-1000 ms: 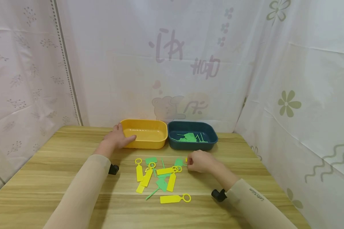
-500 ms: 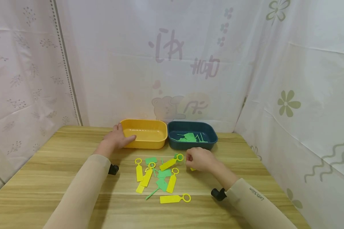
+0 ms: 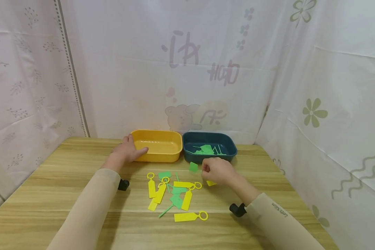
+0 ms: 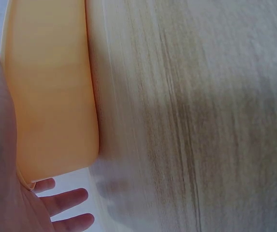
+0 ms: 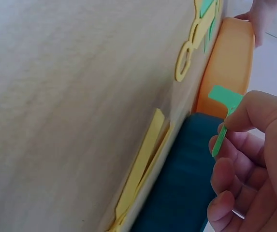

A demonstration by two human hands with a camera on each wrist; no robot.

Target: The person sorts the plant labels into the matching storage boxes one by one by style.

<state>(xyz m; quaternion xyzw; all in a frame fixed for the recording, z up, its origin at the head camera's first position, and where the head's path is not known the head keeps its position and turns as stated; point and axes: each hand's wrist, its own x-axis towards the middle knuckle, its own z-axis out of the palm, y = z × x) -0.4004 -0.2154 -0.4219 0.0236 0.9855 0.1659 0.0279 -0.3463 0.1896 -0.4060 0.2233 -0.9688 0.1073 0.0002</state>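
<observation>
My right hand (image 3: 218, 170) pinches a green tag (image 3: 193, 167) by its thin stem, between thumb and forefinger, just in front of the dark teal bin (image 3: 210, 158). The right wrist view shows the green tag (image 5: 226, 98) raised off the table, its flat end sticking out past the fingertips. On the left end of the yellow bin (image 3: 157, 158) rests my left hand (image 3: 126, 150), thumb over the front rim. Its fingers (image 4: 66, 201) extend fairly straight beyond the bin's corner in the left wrist view. Inside the teal bin lie several green tags (image 3: 207, 149).
Several yellow ring-ended tags (image 3: 185, 217) and green tags (image 3: 176, 200) lie partly overlapping on the wooden table (image 3: 137, 229). Another yellow tag (image 3: 211, 183) is partly hidden under my right hand. A white patterned curtain (image 3: 131, 86) hangs behind and at both sides.
My right hand has lifted the green tag out from among the yellow ones and towards the teal bin. A yellow tag shifted and turned as it came away. The left hand stayed put.
</observation>
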